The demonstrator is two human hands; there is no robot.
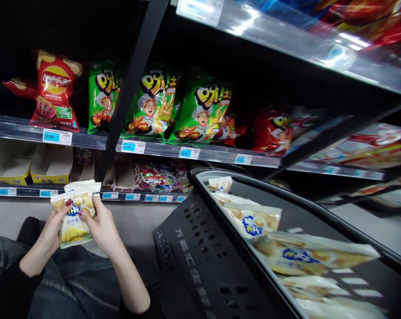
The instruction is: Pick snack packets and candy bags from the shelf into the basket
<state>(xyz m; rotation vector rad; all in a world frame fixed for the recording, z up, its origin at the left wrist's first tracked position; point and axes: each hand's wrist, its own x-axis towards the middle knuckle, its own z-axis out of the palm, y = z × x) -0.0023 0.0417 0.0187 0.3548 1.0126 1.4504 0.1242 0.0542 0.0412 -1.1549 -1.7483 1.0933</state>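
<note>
Between my two hands is a small stack of cream-coloured snack bags, upright, with a blue logo and yellow chips printed on the front one. My left hand grips the left side, thumb on the front. On the right side, my right hand holds the same bags with its thumb across the front; the fingers behind are hidden. To the right stands a dark grey shopping basket. Similar cream snack bags lie inside it, one long bag reaching towards the far wall.
A shelf ahead carries a red chip bag, several green snack bags and price tags. Below are open cartons and small colourful packets. A slanting black post divides the shelves. An upper shelf edge juts out overhead.
</note>
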